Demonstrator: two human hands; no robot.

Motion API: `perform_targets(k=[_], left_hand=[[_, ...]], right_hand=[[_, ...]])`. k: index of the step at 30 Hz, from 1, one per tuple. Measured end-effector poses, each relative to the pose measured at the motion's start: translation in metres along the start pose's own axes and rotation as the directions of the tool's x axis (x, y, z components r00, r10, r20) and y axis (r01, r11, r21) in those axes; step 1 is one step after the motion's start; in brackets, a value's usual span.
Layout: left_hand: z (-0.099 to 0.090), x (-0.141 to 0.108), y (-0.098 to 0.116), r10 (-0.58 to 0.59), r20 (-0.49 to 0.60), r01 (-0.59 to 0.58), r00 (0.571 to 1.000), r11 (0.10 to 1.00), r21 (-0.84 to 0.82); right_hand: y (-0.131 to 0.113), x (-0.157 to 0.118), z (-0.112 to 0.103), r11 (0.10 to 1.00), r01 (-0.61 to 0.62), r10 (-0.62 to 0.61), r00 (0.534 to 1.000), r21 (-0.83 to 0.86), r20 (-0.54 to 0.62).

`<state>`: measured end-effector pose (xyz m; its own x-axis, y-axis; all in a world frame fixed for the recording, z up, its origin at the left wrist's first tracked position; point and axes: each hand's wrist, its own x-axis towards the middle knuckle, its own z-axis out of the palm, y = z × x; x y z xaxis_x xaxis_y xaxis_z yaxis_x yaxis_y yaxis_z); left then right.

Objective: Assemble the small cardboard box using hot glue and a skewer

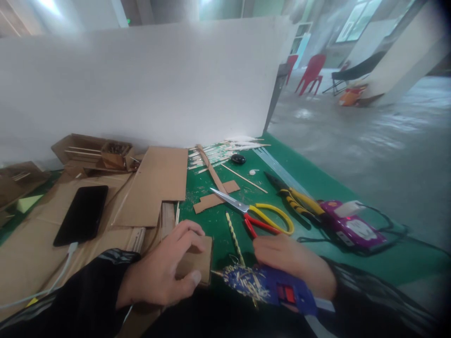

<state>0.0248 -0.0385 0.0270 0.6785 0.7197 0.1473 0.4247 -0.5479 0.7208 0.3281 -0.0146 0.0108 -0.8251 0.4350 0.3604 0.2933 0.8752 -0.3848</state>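
Note:
My left hand (169, 267) is closed around a small cardboard piece (197, 260), its thumb and fingers resting on it near the table's front edge. A blue tool (271, 286) with a red switch, its front crusted with pale shavings, is held in my right hand (292, 263). The tool's pointed tip touches or nearly touches the right edge of the cardboard piece; which one I cannot tell. Behind the tool lies a twisted yellowish stick (234, 237). Scissors (243, 206) with yellow and red handles lie just beyond my right hand.
Pliers (299, 202) and a purple power strip (355, 225) lie at right. Sticks (218, 155), a black oval object (238, 159) and cardboard strips (214, 180) are farther back. On the left are a phone (82, 213), cardboard sheets (160, 173) and cardboard boxes (81, 145). A white panel (141, 84) stands behind.

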Motion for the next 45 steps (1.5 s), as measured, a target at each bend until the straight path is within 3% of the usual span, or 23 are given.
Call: perform_targets(k=[26, 45], left_hand=[[-0.001, 0.001, 0.001, -0.015, 0.028, 0.016, 0.999, 0.999, -0.03], [0.001, 0.001, -0.001, 0.009, 0.024, -0.008, 1.0, 0.999, -0.031]], right_hand=[[0.008, -0.002, 0.0, 1.0, 0.0, -0.001, 1.0, 0.023, 0.016], [0.013, -0.005, 0.002, 1.0, 0.008, -0.008, 0.999, 0.024, -0.038]])
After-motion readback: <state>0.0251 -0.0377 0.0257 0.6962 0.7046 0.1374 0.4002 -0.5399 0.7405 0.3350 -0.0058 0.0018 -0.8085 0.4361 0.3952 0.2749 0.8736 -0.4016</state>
